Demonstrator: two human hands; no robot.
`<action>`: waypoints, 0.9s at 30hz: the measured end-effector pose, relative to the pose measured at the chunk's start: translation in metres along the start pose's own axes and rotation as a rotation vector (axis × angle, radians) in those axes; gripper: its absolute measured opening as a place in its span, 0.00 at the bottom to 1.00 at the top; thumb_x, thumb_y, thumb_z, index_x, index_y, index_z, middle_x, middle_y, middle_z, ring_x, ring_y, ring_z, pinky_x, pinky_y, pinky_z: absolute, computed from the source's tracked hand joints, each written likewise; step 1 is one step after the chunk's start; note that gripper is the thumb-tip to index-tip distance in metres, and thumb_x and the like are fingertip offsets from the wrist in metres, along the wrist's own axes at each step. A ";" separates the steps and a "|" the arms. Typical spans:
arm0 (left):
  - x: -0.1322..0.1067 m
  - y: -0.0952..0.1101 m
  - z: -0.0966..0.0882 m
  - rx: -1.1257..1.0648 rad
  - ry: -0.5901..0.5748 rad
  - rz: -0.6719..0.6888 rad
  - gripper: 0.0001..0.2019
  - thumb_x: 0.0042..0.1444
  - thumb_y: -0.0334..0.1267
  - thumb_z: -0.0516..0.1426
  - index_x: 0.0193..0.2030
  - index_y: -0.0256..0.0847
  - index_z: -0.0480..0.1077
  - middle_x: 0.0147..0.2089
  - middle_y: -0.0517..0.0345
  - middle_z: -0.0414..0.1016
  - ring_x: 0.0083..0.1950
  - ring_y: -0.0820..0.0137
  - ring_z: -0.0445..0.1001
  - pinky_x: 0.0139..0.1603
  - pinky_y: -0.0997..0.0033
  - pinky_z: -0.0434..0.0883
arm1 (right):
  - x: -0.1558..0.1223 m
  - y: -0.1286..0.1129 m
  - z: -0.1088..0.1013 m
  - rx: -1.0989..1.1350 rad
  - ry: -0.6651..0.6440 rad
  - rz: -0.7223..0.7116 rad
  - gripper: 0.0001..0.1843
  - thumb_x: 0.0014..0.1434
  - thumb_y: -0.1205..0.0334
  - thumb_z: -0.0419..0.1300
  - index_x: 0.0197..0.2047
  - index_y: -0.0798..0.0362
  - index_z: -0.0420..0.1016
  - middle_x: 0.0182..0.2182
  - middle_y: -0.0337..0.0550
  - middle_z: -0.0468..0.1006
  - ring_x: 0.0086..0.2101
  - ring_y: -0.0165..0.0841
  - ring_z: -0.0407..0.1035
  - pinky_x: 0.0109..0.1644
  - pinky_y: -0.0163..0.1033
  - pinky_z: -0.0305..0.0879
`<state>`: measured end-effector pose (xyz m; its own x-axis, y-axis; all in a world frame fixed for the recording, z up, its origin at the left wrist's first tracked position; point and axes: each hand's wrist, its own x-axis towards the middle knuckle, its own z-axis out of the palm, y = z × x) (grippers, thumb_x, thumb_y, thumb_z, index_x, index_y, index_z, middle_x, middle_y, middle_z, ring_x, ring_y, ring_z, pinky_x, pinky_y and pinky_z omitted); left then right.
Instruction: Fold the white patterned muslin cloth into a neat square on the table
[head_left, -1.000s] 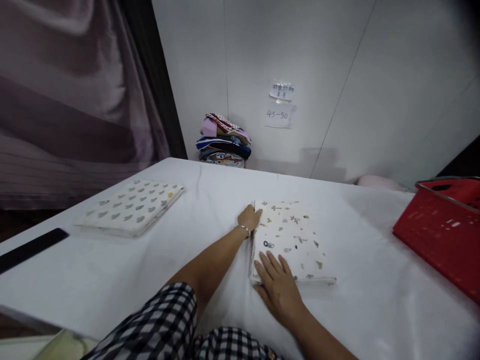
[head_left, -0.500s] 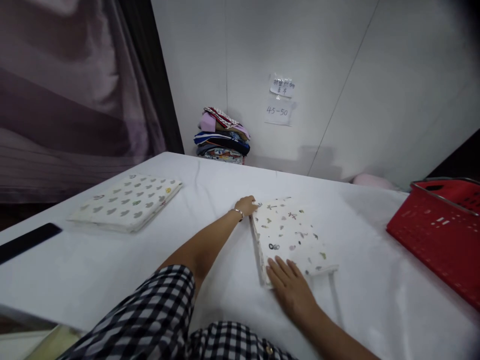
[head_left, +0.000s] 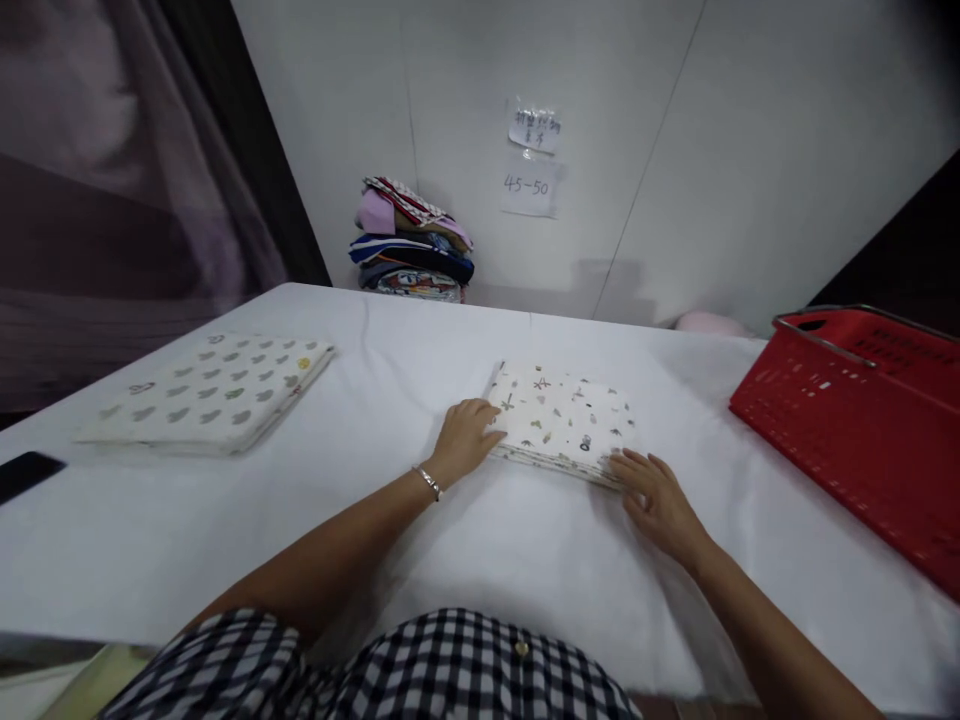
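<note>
A folded cream cloth (head_left: pixel 562 405) with small printed motifs lies flat on the white table, its layered folded edge facing me. My left hand (head_left: pixel 466 438) rests against its left front corner, thumb and fingers apart, fingertips just on the fabric. At the right front corner my right hand (head_left: pixel 658 500) touches the cloth with its fingers stretched out. Neither hand grips it. Further left lies a second folded cream cloth (head_left: pixel 206 395), printed with grey shapes, apart from both hands.
A red plastic basket (head_left: pixel 847 430) stands on the right of the table (head_left: pixel 360 560). A dark flat object (head_left: pixel 26 475) lies at the left edge. Behind the table, a stack of folded fabrics (head_left: pixel 412 240) stands by the wall, near paper labels (head_left: pixel 530 185).
The cloth between my hands has been turned, so its layered edge now faces me. My left hand has come nearer; my right hand has moved right and away from me. The view has shifted.
</note>
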<state>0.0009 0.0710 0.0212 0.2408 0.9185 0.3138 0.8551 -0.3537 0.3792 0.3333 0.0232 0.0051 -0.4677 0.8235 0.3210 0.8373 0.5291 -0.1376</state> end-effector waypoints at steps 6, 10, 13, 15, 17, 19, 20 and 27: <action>0.001 0.011 0.017 -0.057 -0.171 0.284 0.10 0.61 0.39 0.52 0.45 0.47 0.71 0.45 0.55 0.70 0.50 0.65 0.65 0.54 0.63 0.59 | 0.013 -0.012 0.012 -0.012 0.092 0.010 0.17 0.64 0.59 0.47 0.47 0.50 0.75 0.43 0.47 0.77 0.43 0.38 0.70 0.46 0.46 0.64; 0.005 0.008 0.021 -0.073 -0.170 0.343 0.12 0.63 0.40 0.49 0.46 0.45 0.72 0.43 0.54 0.70 0.46 0.66 0.65 0.50 0.65 0.61 | 0.018 -0.014 0.017 -0.013 0.082 0.036 0.18 0.65 0.58 0.46 0.46 0.52 0.75 0.40 0.49 0.76 0.39 0.38 0.68 0.43 0.44 0.64; 0.006 0.006 0.020 -0.113 -0.176 0.333 0.12 0.63 0.42 0.49 0.46 0.45 0.72 0.43 0.54 0.70 0.47 0.67 0.66 0.51 0.65 0.61 | 0.022 -0.015 0.017 0.028 0.064 0.056 0.19 0.65 0.58 0.45 0.45 0.53 0.76 0.38 0.49 0.75 0.37 0.37 0.67 0.42 0.44 0.63; 0.006 0.007 0.019 -0.131 -0.193 0.303 0.12 0.63 0.42 0.49 0.46 0.46 0.72 0.44 0.54 0.70 0.47 0.67 0.66 0.52 0.65 0.61 | 0.023 -0.015 0.016 0.090 0.065 0.075 0.19 0.65 0.59 0.45 0.43 0.52 0.77 0.36 0.48 0.75 0.37 0.37 0.67 0.41 0.44 0.63; 0.006 0.008 0.018 -0.122 -0.206 0.275 0.12 0.63 0.41 0.49 0.46 0.46 0.72 0.44 0.55 0.70 0.48 0.66 0.66 0.52 0.65 0.61 | 0.022 -0.014 0.016 0.166 0.072 0.102 0.19 0.65 0.59 0.45 0.41 0.52 0.78 0.35 0.47 0.75 0.37 0.36 0.67 0.40 0.43 0.64; 0.006 0.009 0.019 -0.110 -0.209 0.262 0.12 0.63 0.40 0.48 0.45 0.46 0.73 0.44 0.55 0.71 0.47 0.66 0.66 0.51 0.65 0.61 | 0.020 -0.014 0.015 0.210 0.093 0.125 0.19 0.65 0.59 0.46 0.39 0.51 0.78 0.35 0.46 0.75 0.37 0.36 0.67 0.40 0.42 0.64; 0.006 0.010 0.019 -0.108 -0.204 0.261 0.13 0.63 0.39 0.48 0.44 0.45 0.73 0.43 0.55 0.71 0.47 0.66 0.66 0.51 0.65 0.61 | 0.019 -0.014 0.015 0.206 0.103 0.123 0.19 0.65 0.59 0.46 0.39 0.51 0.78 0.35 0.46 0.75 0.37 0.36 0.67 0.40 0.41 0.64; 0.002 0.006 0.025 -0.111 -0.137 0.279 0.13 0.64 0.39 0.47 0.41 0.43 0.74 0.42 0.54 0.71 0.45 0.67 0.66 0.49 0.64 0.63 | 0.011 -0.015 0.017 0.052 0.107 0.008 0.17 0.65 0.60 0.47 0.44 0.52 0.76 0.39 0.48 0.76 0.39 0.37 0.67 0.42 0.44 0.65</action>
<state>0.0182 0.0754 0.0023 0.5244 0.7961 0.3020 0.6942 -0.6051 0.3898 0.3113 0.0276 -0.0055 -0.4257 0.8028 0.4176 0.8238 0.5348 -0.1883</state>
